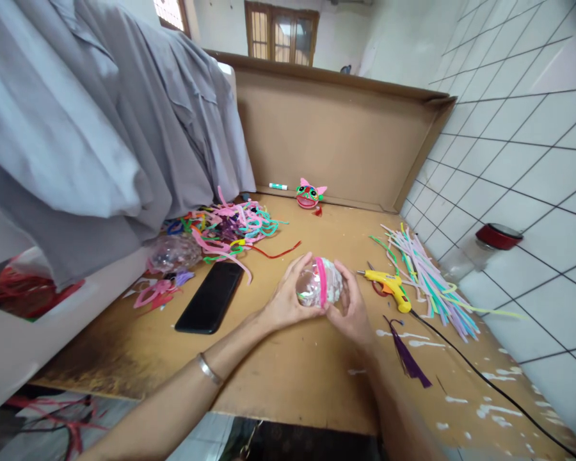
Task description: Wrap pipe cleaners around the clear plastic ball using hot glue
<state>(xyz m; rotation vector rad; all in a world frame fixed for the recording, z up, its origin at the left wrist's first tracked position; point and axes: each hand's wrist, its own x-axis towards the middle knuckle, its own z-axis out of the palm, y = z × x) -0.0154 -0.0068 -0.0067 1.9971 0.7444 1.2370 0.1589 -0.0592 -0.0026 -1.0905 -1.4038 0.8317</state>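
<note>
Between my two hands is a clear plastic ball (310,288) with a bright pink fuzzy strip (322,282) running around its middle. My left hand (287,291) grips its left side, fingers curved over the far edge and thumb at the near side. On the right side my right hand (351,306) closes round it, with the thumb touching near the pink strip's lower end. Something pale and shiny shows inside or on the ball's right half. To the right of my hands lies a yellow hot glue gun (388,286). A black phone (210,298) rests left of my left wrist.
Pipe cleaners lie in a tangled heap (240,221) at the back left and a pastel bundle (432,282) at the right. A pink-eared ornament (308,194) and glue stick (278,186) stand by the cardboard wall (326,134). A purple tassel (408,355), jar (480,250) and cord (480,371) are rightward.
</note>
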